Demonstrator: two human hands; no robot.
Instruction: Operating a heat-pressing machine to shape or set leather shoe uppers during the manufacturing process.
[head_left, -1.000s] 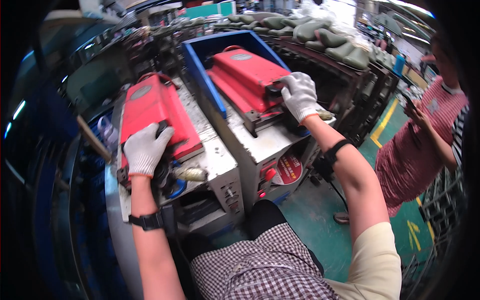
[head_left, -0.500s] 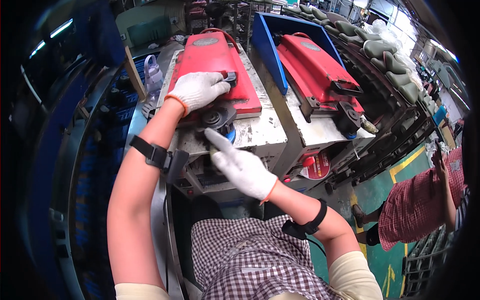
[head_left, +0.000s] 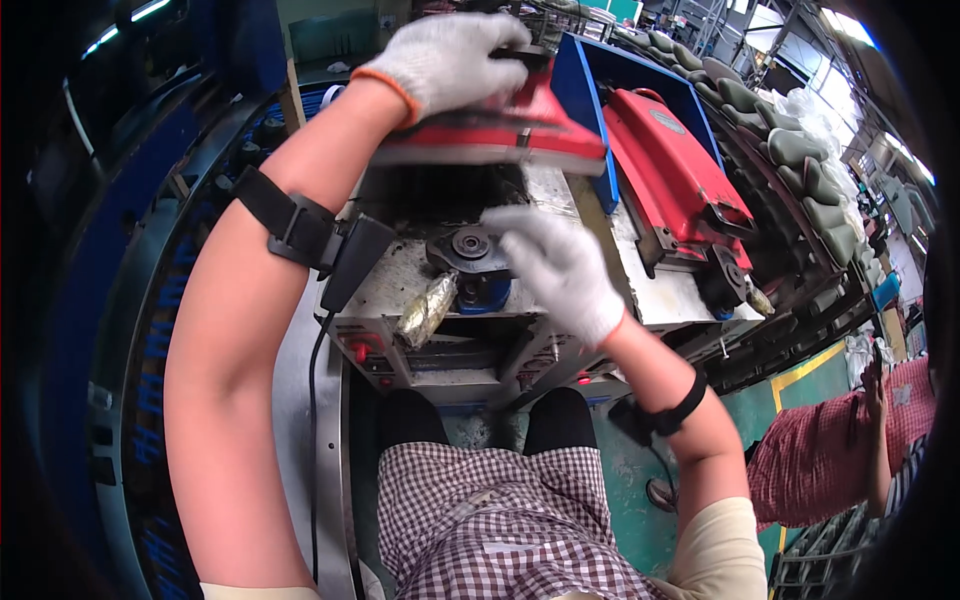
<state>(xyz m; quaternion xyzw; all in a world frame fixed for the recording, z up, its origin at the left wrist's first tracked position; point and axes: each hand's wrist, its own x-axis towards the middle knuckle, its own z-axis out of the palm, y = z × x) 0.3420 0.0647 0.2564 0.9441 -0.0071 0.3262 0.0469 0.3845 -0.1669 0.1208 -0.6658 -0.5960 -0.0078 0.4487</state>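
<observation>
My left hand (head_left: 455, 65), in a white knit glove with an orange cuff, is closed round the black handle (head_left: 533, 57) of a red machine lid (head_left: 500, 130). The lid is tilted up at its near edge, with a dark cavity (head_left: 440, 192) below it. In a similar glove, my right hand (head_left: 562, 272) hovers just right of a dark round clamp (head_left: 470, 245) on the white machine front. Motion blurs its fingers, but they look stretched out and hold nothing. A lever wrapped in shiny yellowish film (head_left: 429, 310) sticks out toward me from the clamp.
To the right stands a second machine with a lowered red lid (head_left: 670, 170) and a blue guard (head_left: 585, 110). Beyond it are racks of dark green moulded pieces (head_left: 795, 147). A person in a red checked apron (head_left: 815, 460) is at the right. A metal counter edge (head_left: 325, 450) runs along my left.
My left hand has raised the red lid, moving up and away from me. My right hand has shifted right, off the clamp, whose wrapped lever now points toward me.
</observation>
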